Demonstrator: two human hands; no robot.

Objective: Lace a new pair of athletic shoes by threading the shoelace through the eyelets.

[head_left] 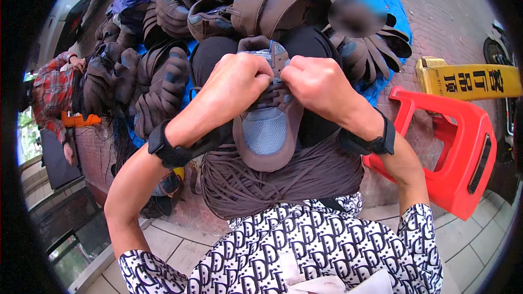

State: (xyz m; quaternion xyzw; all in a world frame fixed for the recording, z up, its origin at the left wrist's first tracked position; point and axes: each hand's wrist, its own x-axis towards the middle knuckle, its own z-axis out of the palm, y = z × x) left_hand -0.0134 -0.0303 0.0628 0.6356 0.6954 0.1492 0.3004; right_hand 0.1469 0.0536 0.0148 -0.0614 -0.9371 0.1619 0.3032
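A brown sneaker with a blue-grey mesh toe lies between my knees, its toe toward me. My left hand is closed in a pinch at the left edge of the shoe's lacing. At the opposite edge my right hand is closed too, its fingertips pressed together by the eyelets. Dark lacing shows across the shoe's throat between the hands; the bit of lace in my fingers is mostly hidden. Under the toe, a thick bundle of brown shoelaces spreads over my lap.
Piles of matching brown shoes lie ahead and to the left, partly on a blue tarp. A red plastic stool stands at my right, below a yellow sign board. A person in a plaid shirt is at far left.
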